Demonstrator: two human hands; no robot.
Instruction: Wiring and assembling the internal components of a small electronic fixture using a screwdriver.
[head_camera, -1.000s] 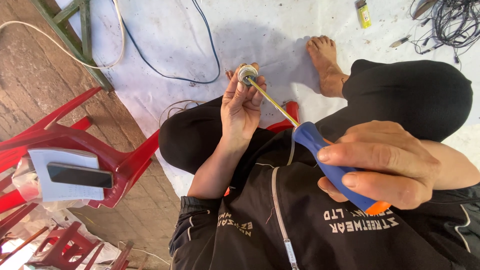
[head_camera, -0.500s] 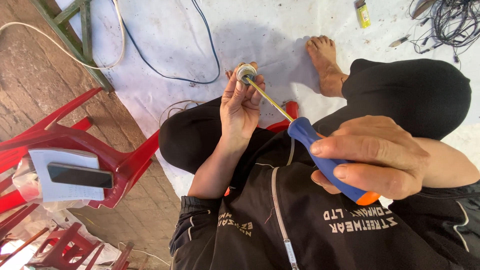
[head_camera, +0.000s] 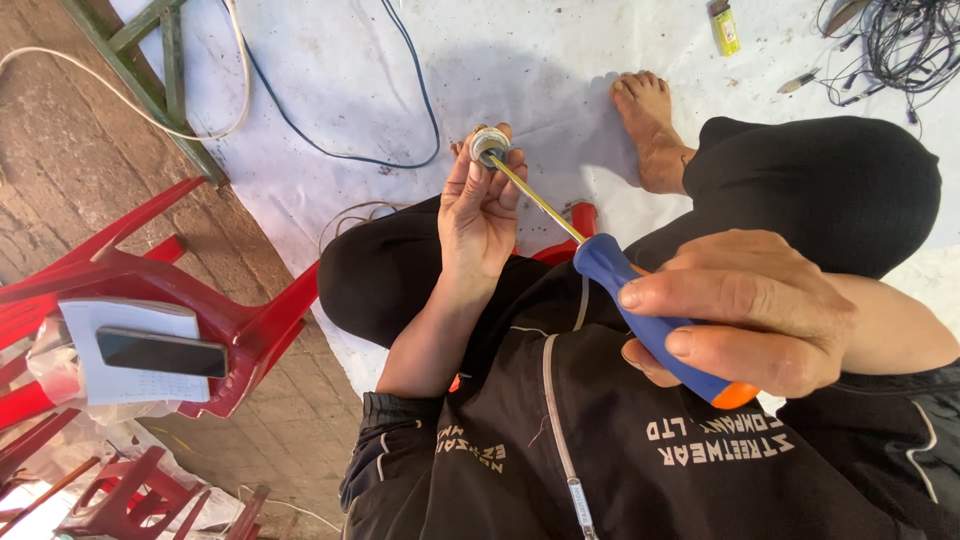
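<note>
Blue plastic with an orange end cap forms the handle of a screwdriver (head_camera: 655, 330), gripped nearest the camera by the right hand (head_camera: 760, 315) at about four o'clock in the view. Its fingers are curled tight around the handle, the thumb pressed along the top. The thin metal shaft runs up toward eleven o'clock, its tip meeting a small round metal fitting (head_camera: 488, 146) just above the middle of the view.

That fitting is pinched by the left hand (head_camera: 482, 210), whose fingertips close around it from below and both sides while the palm faces the camera. Whether the tip sits inside the fitting or only touches its face cannot be told.

Both forearms rise from a black jacket (head_camera: 600, 460) with a grey zip, filling the bottom of the view from five to seven o'clock. Beyond the hands lie bent knees in black trousers (head_camera: 810, 190), and a bare foot (head_camera: 650, 125) rests at one o'clock on a white floor sheet (head_camera: 520, 50).

At nine o'clock a red plastic chair (head_camera: 160, 280) lies tipped over, with a dark phone (head_camera: 160, 352) lying on a white pad. A blue cable (head_camera: 400, 140) loops across the sheet at twelve o'clock, and a tangle of black wires (head_camera: 900, 40) sits far off at two o'clock.
</note>
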